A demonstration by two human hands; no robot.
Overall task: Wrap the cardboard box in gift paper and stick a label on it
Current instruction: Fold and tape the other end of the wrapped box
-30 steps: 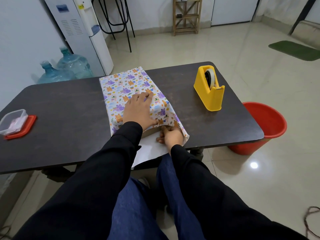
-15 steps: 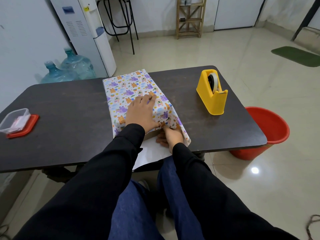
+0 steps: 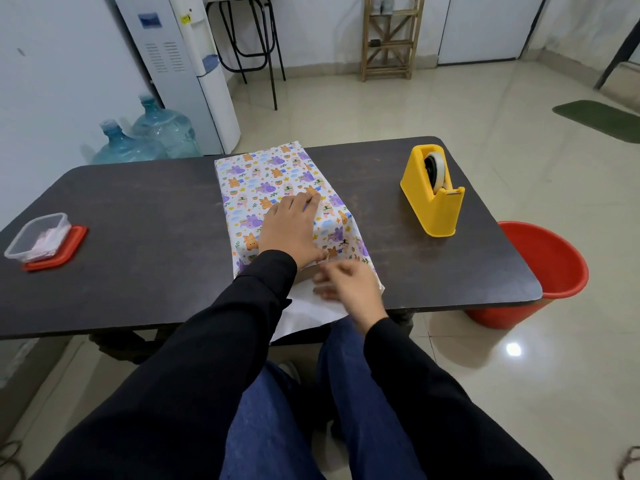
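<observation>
Left grip (image 3: 294, 230): palm down, fingers straight and together, pressing flat on the gift paper (image 3: 270, 174) that covers the cardboard box (image 3: 306, 271).

The box lies directly under this grip. Its long axis runs away from the person towards the far edge of the desk (image 3: 138, 237). Only a brown sliver of the box shows, at the near end just behind the wrist.

Right grip (image 3: 346, 282): blurred, fingers loosely bent at that open near end, over the paper's white underside where it hangs off the desk edge. Whether it pinches the paper I cannot tell.

Judgement: the near-end fold is the step in hand, and the right grip is the nearer to it.

The tape dispenser (image 3: 433, 192) stands well apart, to the right of the right grip and beyond it.
</observation>
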